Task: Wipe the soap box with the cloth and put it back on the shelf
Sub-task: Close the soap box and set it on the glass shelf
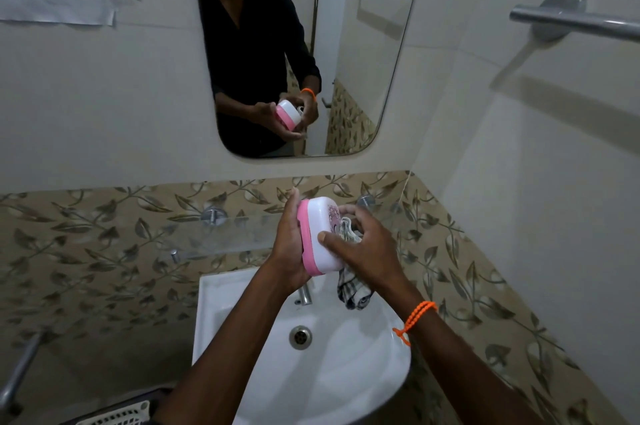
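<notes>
The soap box (320, 234) has a white lid and a pink base and is held tilted above the sink. My left hand (289, 248) grips its pink side from the left, thumb up along the edge. My right hand (363, 248) holds a pale patterned cloth (353, 289) bunched against the lid, thumb pressing on the white top; the cloth's loose end hangs below. The glass shelf (221, 234) runs along the wall to the left, behind and below the box.
A white sink (242, 303) with drain (300, 337) and tap (304, 293) lies under the hands. A mirror (356, 61) hangs above. A towel bar (571, 21) juts from the right wall. A plastic basket (117, 417) sits at the bottom left.
</notes>
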